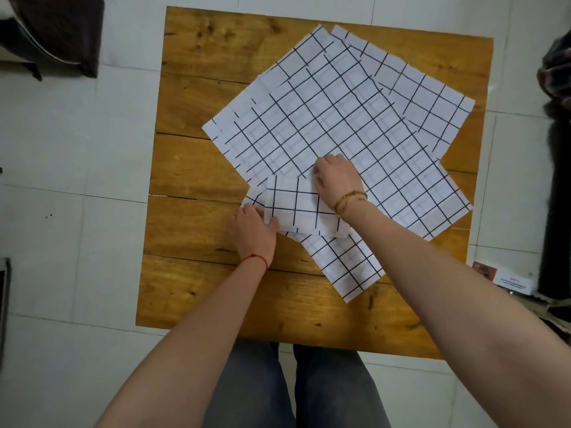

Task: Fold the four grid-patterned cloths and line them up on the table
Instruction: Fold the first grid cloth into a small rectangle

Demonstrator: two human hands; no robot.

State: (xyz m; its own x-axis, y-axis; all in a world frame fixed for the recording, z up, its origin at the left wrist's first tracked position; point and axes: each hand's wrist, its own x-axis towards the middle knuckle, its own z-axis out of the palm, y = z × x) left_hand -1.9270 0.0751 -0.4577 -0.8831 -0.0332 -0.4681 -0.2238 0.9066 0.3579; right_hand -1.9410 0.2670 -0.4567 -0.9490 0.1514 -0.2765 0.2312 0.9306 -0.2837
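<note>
White cloths with a black grid lie overlapped on the wooden table (197, 168). A large spread cloth (324, 118) covers the middle, a second (426, 100) shows at the far right under it, and another (343, 264) sticks out toward the near edge. On top, near the centre, lies a small folded cloth (296, 208). My left hand (253, 233) pinches its left end between thumb and fingers. My right hand (335, 177) presses down on its upper right corner with fingers curled.
Bare wood shows along the table's left side and near edge. White tiled floor surrounds the table. A dark chair (52, 35) stands at the far left, dark items (556, 180) along the right, and a small white box (509, 281) by the right corner.
</note>
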